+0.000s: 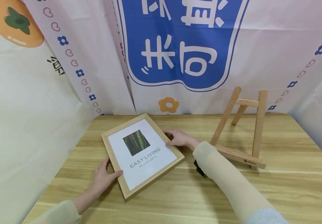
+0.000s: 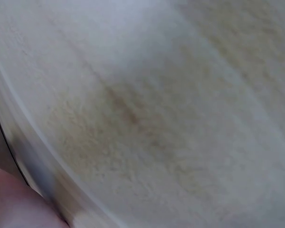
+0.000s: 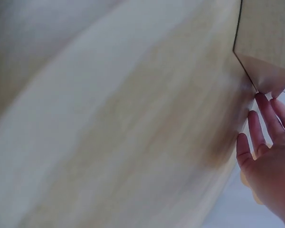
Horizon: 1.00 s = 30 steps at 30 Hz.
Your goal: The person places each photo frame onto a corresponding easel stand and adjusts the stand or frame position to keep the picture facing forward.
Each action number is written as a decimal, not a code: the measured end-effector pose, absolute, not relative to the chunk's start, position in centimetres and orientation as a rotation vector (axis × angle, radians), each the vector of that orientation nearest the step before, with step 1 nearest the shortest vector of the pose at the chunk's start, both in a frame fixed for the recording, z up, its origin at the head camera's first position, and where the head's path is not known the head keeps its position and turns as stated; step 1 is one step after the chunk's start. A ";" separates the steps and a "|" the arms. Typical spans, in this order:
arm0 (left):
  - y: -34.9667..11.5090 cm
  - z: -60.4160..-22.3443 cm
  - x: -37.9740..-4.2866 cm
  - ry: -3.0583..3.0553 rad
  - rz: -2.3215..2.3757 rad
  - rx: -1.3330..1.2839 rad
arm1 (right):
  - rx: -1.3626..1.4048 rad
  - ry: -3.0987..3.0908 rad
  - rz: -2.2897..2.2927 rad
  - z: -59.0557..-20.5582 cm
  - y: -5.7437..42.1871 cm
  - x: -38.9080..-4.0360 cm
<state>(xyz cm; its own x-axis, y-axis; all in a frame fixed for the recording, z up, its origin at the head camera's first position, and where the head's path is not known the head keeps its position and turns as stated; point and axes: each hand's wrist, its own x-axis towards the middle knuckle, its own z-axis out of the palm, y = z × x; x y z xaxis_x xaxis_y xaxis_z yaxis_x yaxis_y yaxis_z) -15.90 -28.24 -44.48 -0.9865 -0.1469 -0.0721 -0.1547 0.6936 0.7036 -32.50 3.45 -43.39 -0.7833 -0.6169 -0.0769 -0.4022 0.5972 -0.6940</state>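
Note:
A light wooden picture frame (image 1: 153, 177) lies at an angle on the table, its front facing up. Behind its clear front is a white sheet (image 1: 149, 166) printed "EASY LIVING" with a dark green forest picture. My left hand (image 1: 102, 177) holds the frame's left side, thumb over the border and fingers at the outer edge. On the opposite side, my right hand (image 1: 179, 138) grips the edge with its thumb on the front. The right wrist view shows that hand's fingers (image 3: 256, 130) extended by a corner of the frame (image 3: 270, 31). The fingertips under the frame are partly hidden.
A wooden tabletop easel (image 1: 257, 127) stands at the right, behind my right forearm. A small black object (image 1: 199, 169) is partly covered by my right sleeve. Printed cloth (image 1: 107, 62) hangs behind the wood-grain table (image 1: 295, 186) and along its sides.

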 end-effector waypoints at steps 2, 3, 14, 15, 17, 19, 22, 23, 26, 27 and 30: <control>-28.1 -44.5 -15.9 2.869 1.218 -0.279 | -0.813 2.492 -1.018 -43.5 3.4 -32.6; -28.1 -44.5 -15.9 2.864 1.228 -0.287 | -0.805 2.479 -1.038 -43.6 3.4 -32.6; -27.8 -44.1 -16.3 2.849 1.264 -0.320 | -0.747 2.376 -1.193 -43.7 3.2 -32.7; -27.7 -44.1 -16.3 2.841 1.272 -0.323 | -0.748 2.375 -1.199 -43.8 3.2 -32.7; -27.6 -44.1 -16.3 2.837 1.287 -0.329 | -0.743 2.365 -1.223 -43.8 3.1 -32.5; -27.5 -44.1 -16.2 2.833 1.315 -0.333 | -0.736 2.357 -1.251 -43.8 3.1 -32.4; -27.3 -44.1 -16.2 2.816 1.367 -0.364 | -0.701 2.343 -1.294 -43.8 2.9 -32.2; -27.2 -44.1 -16.2 2.804 1.384 -0.382 | -0.687 2.342 -1.303 -43.8 2.9 -32.1; -27.0 -44.1 -16.3 2.761 1.434 -0.431 | -0.643 2.336 -1.317 -43.7 2.8 -32.1; -27.0 -44.0 -16.4 2.741 1.455 -0.444 | -0.632 2.334 -1.319 -43.6 2.8 -32.1; -26.9 -43.8 -16.6 2.693 1.513 -0.462 | -0.607 2.330 -1.317 -43.4 2.6 -32.1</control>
